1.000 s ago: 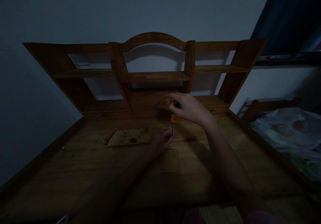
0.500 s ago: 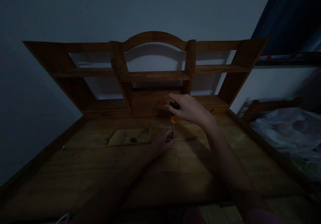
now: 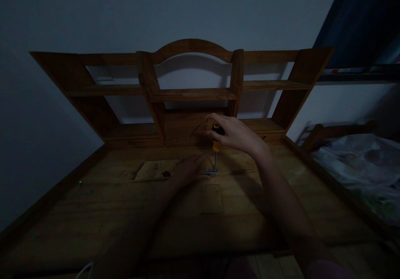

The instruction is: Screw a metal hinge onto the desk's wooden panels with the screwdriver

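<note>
A screwdriver (image 3: 216, 146) with a yellow and black handle stands nearly upright, my right hand (image 3: 236, 132) closed around the top of its handle. Its metal shaft reaches down to the right end of a small metal bracket (image 3: 211, 171), which lies flat on the wooden desk top (image 3: 175, 237). Just left of the bracket is my left hand (image 3: 189, 170), low over the wood with its fingers stretched out and apart, holding nothing. Whether its fingertips touch the wood is too dark to tell.
Behind the hands rises a wooden shelf unit (image 3: 193, 94) against the wall. A rough-edged recess (image 3: 153, 170) is in the desk top at left. Small metal pieces (image 3: 80, 183) lie further left. Plastic bags (image 3: 359, 158) are beyond the right edge.
My left hand has let go of the bracket and moved left, so the bracket now shows fully. My right hand and the screwdriver stay in nearly the same place.
</note>
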### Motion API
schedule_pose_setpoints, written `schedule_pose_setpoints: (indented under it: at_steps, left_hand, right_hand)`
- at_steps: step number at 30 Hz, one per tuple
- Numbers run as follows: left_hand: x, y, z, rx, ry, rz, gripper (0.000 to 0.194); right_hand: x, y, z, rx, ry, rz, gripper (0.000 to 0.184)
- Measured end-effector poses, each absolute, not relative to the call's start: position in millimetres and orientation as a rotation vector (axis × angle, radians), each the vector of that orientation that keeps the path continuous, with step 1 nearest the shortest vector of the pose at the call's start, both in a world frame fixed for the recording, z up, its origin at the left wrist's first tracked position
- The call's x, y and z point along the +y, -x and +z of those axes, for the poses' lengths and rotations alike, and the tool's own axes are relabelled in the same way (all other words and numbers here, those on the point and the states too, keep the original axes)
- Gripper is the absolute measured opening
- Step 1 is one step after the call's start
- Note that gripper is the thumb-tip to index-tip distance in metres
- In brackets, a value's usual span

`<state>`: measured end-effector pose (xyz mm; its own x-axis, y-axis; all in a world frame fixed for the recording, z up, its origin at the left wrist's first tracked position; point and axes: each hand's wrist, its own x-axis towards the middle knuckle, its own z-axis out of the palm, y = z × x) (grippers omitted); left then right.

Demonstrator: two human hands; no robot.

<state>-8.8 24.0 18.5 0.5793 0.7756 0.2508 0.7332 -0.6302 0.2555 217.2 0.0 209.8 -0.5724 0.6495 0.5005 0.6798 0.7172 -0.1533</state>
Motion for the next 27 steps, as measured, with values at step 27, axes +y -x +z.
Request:
schedule_pose_setpoints:
  at_steps: [27]
  left_hand:
    - [27,15,30,1.143,-2.844,0.500,0.061]
  right_hand:
    - [18,-217,200,-2.327,0.977,-0.055,0.046]
